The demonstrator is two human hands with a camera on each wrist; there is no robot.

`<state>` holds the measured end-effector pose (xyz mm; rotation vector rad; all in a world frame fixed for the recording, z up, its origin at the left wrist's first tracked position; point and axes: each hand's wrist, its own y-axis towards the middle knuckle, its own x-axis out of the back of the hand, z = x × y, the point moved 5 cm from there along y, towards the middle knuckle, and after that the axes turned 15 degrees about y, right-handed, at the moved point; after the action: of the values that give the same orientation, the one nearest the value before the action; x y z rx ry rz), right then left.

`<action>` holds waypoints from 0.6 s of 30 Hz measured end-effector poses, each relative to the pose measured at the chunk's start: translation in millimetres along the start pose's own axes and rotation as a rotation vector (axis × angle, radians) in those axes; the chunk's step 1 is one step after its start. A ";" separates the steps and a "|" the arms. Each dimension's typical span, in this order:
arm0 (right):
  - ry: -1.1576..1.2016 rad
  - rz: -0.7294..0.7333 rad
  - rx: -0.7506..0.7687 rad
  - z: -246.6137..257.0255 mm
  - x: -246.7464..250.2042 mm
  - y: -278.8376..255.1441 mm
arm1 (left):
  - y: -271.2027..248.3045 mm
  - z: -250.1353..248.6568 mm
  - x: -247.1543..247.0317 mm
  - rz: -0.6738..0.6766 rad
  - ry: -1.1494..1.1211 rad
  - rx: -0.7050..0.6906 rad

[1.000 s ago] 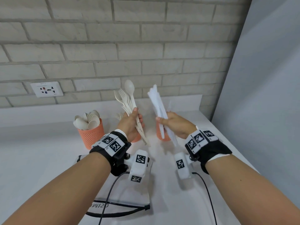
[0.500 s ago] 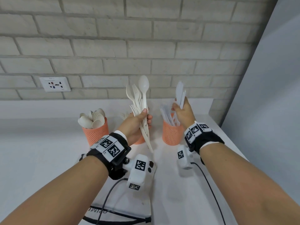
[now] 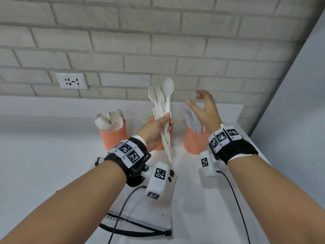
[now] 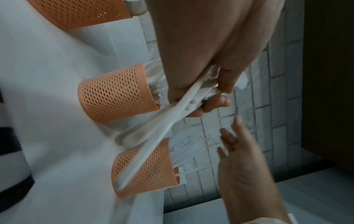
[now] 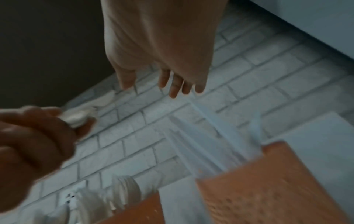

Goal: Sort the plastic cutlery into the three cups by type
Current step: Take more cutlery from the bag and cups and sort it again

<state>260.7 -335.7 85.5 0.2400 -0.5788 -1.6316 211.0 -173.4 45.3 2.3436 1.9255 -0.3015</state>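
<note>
My left hand (image 3: 158, 127) grips a bunch of white plastic cutlery (image 3: 162, 110), several forks and one spoon (image 3: 168, 87), held upright above the middle orange cup (image 4: 114, 92). That middle cup holds forks and is mostly hidden behind the hand in the head view. The left orange cup (image 3: 113, 136) is full of spoons. The right orange cup (image 3: 195, 141) holds the knives (image 3: 192, 120). My right hand (image 3: 204, 108) hovers open and empty just above the knife cup, fingers spread, beside the bunch.
All three cups stand in a row on a white counter (image 3: 44, 164) against a grey brick wall with a socket (image 3: 71, 81). A grey panel (image 3: 299, 103) closes the right side. A black-strapped bag (image 3: 140, 229) lies near the front edge.
My right hand put its knives into the right cup, let go and lifted away open. The left hand kept its bunch nearly still.
</note>
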 end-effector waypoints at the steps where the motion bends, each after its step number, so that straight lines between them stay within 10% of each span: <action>1: -0.044 -0.022 0.123 13.2 -1.9 -0.7 | 0.0 0.2 -0.2 0.002 0.006 0.000; 3: -0.043 -0.016 0.243 33.4 -11.4 -3.5 | -0.9 0.0 -1.4 0.006 0.020 -0.003; 9: 0.138 0.170 -0.020 44.9 -50.4 -17.1 | -10.1 -5.5 -5.6 0.062 0.102 -0.068; 18: 0.375 -0.057 -0.024 55.9 -49.1 -13.1 | -19.9 -11.1 30.2 -0.010 0.046 -0.007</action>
<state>230.3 -274.5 117.8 0.5353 -0.2674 -1.5954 198.1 -138.3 50.8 2.3578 1.9560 -0.2430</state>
